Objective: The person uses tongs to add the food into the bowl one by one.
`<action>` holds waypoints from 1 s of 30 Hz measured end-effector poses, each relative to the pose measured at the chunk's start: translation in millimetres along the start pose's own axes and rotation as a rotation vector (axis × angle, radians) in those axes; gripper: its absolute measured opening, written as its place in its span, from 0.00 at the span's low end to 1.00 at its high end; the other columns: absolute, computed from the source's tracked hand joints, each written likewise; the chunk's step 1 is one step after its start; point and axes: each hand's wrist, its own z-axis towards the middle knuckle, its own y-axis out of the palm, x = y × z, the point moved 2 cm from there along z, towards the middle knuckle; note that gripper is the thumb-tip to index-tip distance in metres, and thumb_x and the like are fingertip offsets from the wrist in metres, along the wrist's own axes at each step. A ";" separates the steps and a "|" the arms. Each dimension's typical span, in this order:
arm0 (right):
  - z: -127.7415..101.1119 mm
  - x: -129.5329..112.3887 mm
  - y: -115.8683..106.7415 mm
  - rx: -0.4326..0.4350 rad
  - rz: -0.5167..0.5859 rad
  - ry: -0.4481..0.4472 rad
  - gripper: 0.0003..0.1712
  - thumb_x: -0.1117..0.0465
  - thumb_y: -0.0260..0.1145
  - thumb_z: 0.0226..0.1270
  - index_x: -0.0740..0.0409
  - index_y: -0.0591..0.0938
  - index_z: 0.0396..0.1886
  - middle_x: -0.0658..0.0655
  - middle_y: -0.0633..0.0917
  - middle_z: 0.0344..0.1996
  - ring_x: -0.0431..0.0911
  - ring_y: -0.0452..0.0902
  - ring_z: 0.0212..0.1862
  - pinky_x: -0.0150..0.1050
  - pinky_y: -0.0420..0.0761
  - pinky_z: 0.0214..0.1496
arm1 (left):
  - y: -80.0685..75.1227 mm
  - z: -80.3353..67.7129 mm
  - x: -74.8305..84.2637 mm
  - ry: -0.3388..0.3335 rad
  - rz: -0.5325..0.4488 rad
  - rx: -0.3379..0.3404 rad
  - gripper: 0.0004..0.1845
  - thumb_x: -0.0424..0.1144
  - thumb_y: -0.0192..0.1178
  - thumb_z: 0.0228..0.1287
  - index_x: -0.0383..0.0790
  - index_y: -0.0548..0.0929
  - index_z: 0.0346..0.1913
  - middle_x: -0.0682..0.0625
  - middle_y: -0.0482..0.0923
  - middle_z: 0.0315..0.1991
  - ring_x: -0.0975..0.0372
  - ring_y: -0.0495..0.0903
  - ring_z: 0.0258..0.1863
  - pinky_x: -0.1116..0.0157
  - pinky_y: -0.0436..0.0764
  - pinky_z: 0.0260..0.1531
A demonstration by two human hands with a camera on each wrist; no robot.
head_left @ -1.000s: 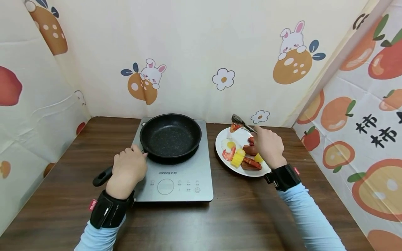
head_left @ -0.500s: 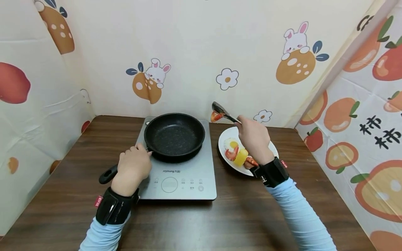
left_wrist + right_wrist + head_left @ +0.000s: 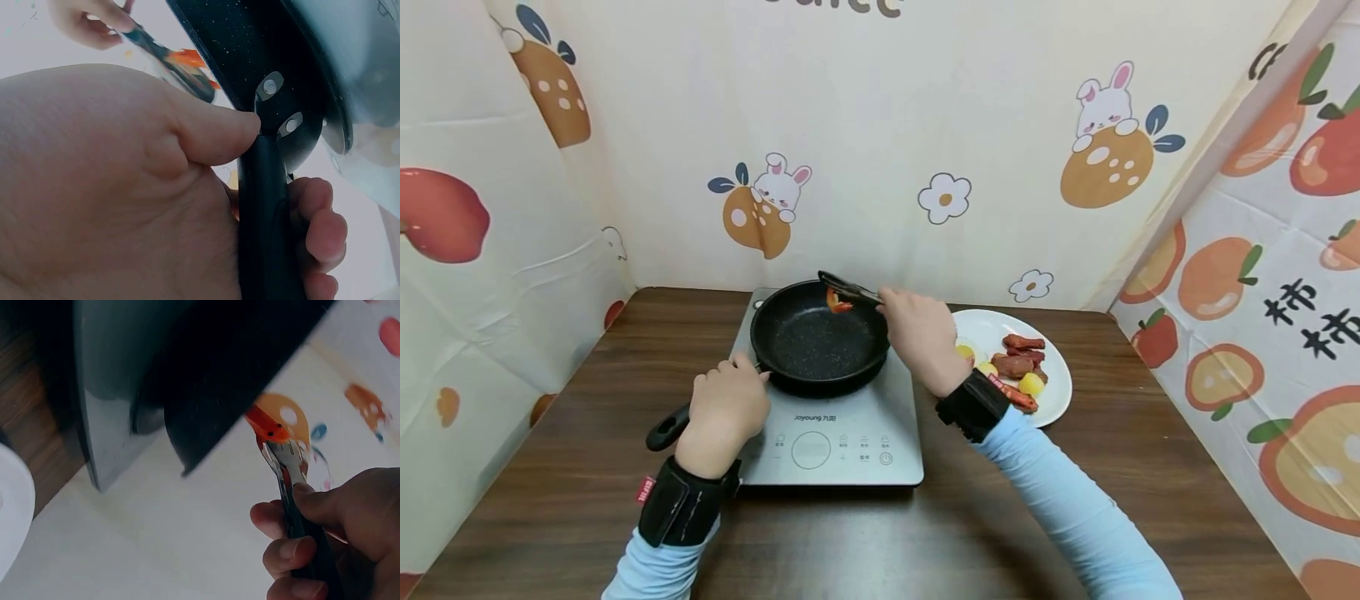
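Note:
A black frying pan [image 3: 816, 340] sits on a grey induction cooker [image 3: 850, 417]. My left hand [image 3: 727, 408] grips the pan's black handle [image 3: 265, 225], thumb pressed near its rivets. My right hand [image 3: 921, 333] holds metal tongs [image 3: 848, 289] over the pan's far right rim. The tongs pinch a red-orange piece of food [image 3: 837, 304], also seen in the right wrist view as a red piece [image 3: 265, 425] at the tong tips [image 3: 281, 459].
A white plate [image 3: 1056, 375] with sausages, yellow pieces and other food stands right of the cooker. The brown table [image 3: 880, 533] is walled on three sides by cartoon-printed sheets [image 3: 925, 142].
My right hand has carried the tongs and the red piece leftward from above the plate to over the pan. The left hand has stayed on the handle.

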 end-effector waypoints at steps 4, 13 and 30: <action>2.1 -13.2 13.7 -0.037 -0.053 -0.044 0.08 0.57 0.58 0.80 0.52 0.80 0.40 0.52 0.86 0.31 0.46 0.78 0.26 0.41 0.74 0.23 | 2.1 -0.1 0.9 -0.008 -0.002 -0.005 0.20 0.41 0.42 0.82 0.19 0.67 0.48 0.30 0.73 0.37 0.39 0.78 0.41 0.45 0.73 0.50; -2.4 -36.4 22.8 -0.028 -0.096 -0.151 0.05 0.56 0.61 0.78 0.51 0.81 0.44 0.52 0.84 0.30 0.47 0.79 0.26 0.39 0.70 0.21 | 3.0 4.1 -0.2 -0.027 0.013 -0.044 0.22 0.41 0.39 0.83 0.18 0.66 0.52 0.27 0.74 0.42 0.36 0.77 0.47 0.43 0.72 0.55; -9.2 -48.1 29.6 -0.145 -0.042 -0.146 0.15 0.50 0.63 0.76 0.56 0.82 0.50 0.53 0.86 0.36 0.46 0.82 0.31 0.40 0.80 0.28 | 1.3 7.8 0.0 -0.045 0.012 -0.052 0.22 0.42 0.39 0.83 0.19 0.66 0.52 0.26 0.74 0.44 0.36 0.77 0.47 0.43 0.71 0.55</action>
